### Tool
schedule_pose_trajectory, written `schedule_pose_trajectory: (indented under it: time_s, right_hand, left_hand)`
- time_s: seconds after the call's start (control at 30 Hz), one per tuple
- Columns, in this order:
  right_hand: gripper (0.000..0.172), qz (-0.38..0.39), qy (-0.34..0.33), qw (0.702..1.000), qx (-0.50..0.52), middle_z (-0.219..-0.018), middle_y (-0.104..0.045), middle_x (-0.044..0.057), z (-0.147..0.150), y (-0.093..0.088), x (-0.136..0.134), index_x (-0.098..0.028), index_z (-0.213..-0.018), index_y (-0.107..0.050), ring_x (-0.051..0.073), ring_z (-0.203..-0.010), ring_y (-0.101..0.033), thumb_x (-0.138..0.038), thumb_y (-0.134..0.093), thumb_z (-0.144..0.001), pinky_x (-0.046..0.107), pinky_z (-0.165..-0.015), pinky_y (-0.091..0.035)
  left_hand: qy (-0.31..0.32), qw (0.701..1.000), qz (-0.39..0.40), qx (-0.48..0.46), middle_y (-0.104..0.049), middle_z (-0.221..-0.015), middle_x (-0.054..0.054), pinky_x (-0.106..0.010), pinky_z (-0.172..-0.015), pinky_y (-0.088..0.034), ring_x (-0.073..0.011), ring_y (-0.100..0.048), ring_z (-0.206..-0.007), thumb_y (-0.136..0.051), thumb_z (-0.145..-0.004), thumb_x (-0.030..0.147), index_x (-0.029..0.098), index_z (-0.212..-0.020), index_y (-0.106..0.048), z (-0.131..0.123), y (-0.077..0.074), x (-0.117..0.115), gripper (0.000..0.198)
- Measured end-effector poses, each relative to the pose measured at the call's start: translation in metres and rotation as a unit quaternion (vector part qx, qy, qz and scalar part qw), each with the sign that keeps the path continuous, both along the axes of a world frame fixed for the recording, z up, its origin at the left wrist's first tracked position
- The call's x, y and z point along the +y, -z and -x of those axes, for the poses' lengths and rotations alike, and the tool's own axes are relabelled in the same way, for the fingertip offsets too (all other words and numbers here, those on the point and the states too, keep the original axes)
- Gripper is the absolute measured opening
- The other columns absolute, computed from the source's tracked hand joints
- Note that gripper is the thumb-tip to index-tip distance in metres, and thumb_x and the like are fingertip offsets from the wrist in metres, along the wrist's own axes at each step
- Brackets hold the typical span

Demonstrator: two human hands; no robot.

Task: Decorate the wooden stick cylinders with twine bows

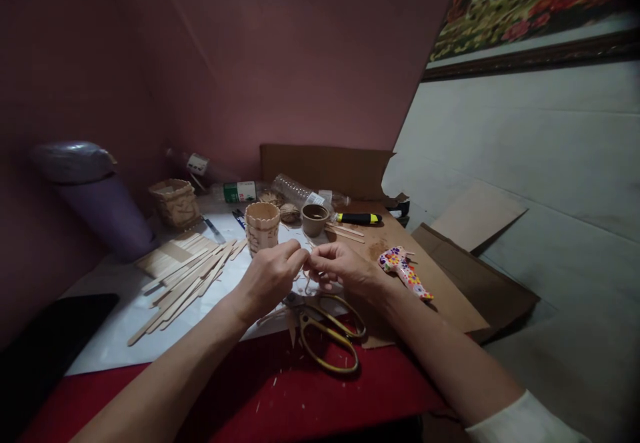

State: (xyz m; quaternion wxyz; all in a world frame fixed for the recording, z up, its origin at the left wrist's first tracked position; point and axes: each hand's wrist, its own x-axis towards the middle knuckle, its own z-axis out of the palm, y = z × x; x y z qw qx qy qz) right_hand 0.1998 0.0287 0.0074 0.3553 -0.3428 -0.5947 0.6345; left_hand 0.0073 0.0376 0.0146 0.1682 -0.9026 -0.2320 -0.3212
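Observation:
My left hand [274,275] and my right hand [345,268] meet fingertip to fingertip over the white sheet. Both are closed in a pinch on a thin pale string [307,287], a loop of which hangs below the fingers. What exactly lies between the fingertips is hidden. Just below my hands is a pair of scissors [330,367] with gold-coloured handles, reaching over the table's red edge. Behind my left hand stands a light brown cup with a scalloped rim [262,224]. A small round pot [315,224] with dark contents stands behind my fingers.
Loose wooden craft sticks [193,283] lie to the left, near a second scalloped container [176,204] and a purple cylinder [107,213]. Plastic bottles [295,190] lie at the back. A yellow-black handled tool [359,218] and a flower-patterned glue gun [404,271] rest on cardboard [445,303].

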Motion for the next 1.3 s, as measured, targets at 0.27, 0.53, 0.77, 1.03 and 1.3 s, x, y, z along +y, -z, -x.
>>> schedule_pose_trajectory:
  time_s: [0.27, 0.53, 0.77, 1.03, 1.3]
  right_hand:
    - [0.047, 0.020, 0.021, 0.999, 0.028, -0.071, -0.061, 0.000, 0.002, 0.006, 0.003, -0.013, -0.073, -0.062, 0.011, -0.068, -0.056, -0.059, -0.074, -0.071, 0.027, -0.070, -0.046]
    - [0.040, 0.154, -0.066, 0.983, 0.077, -0.063, -0.042, -0.008, -0.002, 0.002, 0.001, -0.015, -0.074, -0.053, 0.001, -0.045, -0.025, -0.043, -0.081, -0.071, 0.016, -0.040, -0.017]
    - [0.022, 0.089, -0.025, 0.996, -0.010, -0.058, -0.043, -0.007, -0.009, 0.005, 0.004, -0.014, -0.072, -0.059, 0.004, -0.048, -0.032, -0.028, -0.076, -0.070, 0.020, -0.045, -0.020]
    - [0.007, -0.061, 0.075, 0.984, -0.151, -0.059, -0.056, -0.004, 0.002, -0.014, -0.005, -0.014, -0.073, -0.067, 0.008, -0.052, -0.044, -0.020, -0.068, -0.069, 0.023, -0.052, -0.034]
    - [0.013, -0.379, 0.146, 0.856, -0.319, -0.077, -0.070, 0.005, 0.006, -0.016, -0.012, -0.013, -0.080, -0.070, 0.013, -0.070, -0.059, -0.004, -0.061, -0.079, 0.025, -0.067, -0.042]
  left_hand:
    - [-0.017, 0.999, 0.036, 0.010, -0.060, -0.075, -0.003, -0.024, -0.056, -0.042, -0.0139, -0.056, -0.064, -0.041, -0.091, 0.007, 0.016, -0.084, -0.059, -0.002, 0.006, 0.000, 0.022]
    - [-0.018, 1.000, 0.000, 0.008, -0.057, -0.071, -0.003, -0.026, -0.052, -0.041, -0.0154, -0.053, -0.060, -0.040, -0.091, 0.006, 0.016, -0.077, -0.056, -0.005, 0.007, -0.002, 0.024]
    - [0.003, 0.994, 0.113, -0.011, -0.063, -0.077, -0.006, -0.027, -0.057, -0.044, -0.0162, -0.057, -0.064, -0.042, -0.084, 0.000, 0.014, -0.082, -0.062, -0.008, 0.010, -0.003, 0.024]
    - [0.029, 0.815, 0.480, -0.323, -0.056, -0.058, 0.004, -0.020, -0.046, -0.038, -0.0084, -0.050, -0.046, -0.060, -0.072, 0.009, 0.017, -0.072, -0.058, -0.016, 0.007, 0.000, 0.008]
    - [0.050, 0.539, 0.727, -0.423, -0.062, -0.052, -0.003, -0.016, -0.034, -0.029, -0.0085, -0.050, -0.036, -0.071, -0.060, 0.010, 0.012, -0.068, -0.057, -0.011, -0.006, 0.003, 0.015]
